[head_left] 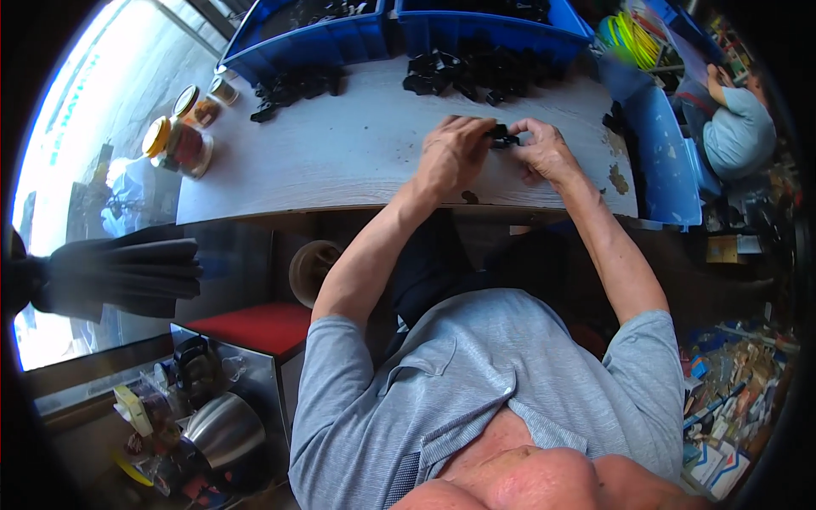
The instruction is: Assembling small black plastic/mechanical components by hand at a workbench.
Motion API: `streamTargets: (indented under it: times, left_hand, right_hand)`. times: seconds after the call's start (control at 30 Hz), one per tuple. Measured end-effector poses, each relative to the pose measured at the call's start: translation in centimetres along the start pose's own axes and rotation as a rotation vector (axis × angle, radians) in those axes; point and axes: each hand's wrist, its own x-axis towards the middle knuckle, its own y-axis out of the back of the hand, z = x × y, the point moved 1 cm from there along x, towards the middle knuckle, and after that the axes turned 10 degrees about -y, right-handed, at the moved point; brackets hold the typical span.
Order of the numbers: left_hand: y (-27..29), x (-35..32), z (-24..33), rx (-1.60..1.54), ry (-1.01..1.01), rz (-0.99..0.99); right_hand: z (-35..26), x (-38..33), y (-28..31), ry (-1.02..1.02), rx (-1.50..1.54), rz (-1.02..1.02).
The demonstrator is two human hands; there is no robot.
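Between my two hands, just over the near half of the pale worktable (pixel 340 144), is a small black part (pixel 503 136), its kind too small to make out. My left hand (pixel 455 151) closes on its left side, fingers bent. From the right, my right hand (pixel 544 151) pinches it between thumb and fingertips. Beyond my hands lies a heap of similar black parts (pixel 476 75), in front of a blue bin. A smaller pile of black parts (pixel 297 89) rests farther left on the tabletop.
Two blue bins (pixel 310 47) (pixel 497 30) line the table's far side. Jars (pixel 180 146) stand at the left edge. A light-blue crate (pixel 670 157) adjoins the right edge. Another person (pixel 738 127) sits beyond it. A red-topped cabinet (pixel 255 329) is below left.
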Motion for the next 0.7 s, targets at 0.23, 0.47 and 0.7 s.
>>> streamTargets:
  times: [0.23, 0.47, 0.7]
  left_hand:
    - [-1.2, -0.1, -0.3, 0.063, -0.112, -0.156]
    - [-1.5, 0.2, -0.7, -0.01, -0.134, -0.139]
    - [-1.3, -0.6, 0.4, 0.206, -0.12, -0.295]
  right_hand:
    - [0.2, 0.6, -0.3, -0.032, -0.059, -0.011]
    - [0.2, 0.2, -0.4, 0.0, -0.043, -0.002]
    - [0.1, 0.3, -0.4, -0.012, -0.093, -0.018]
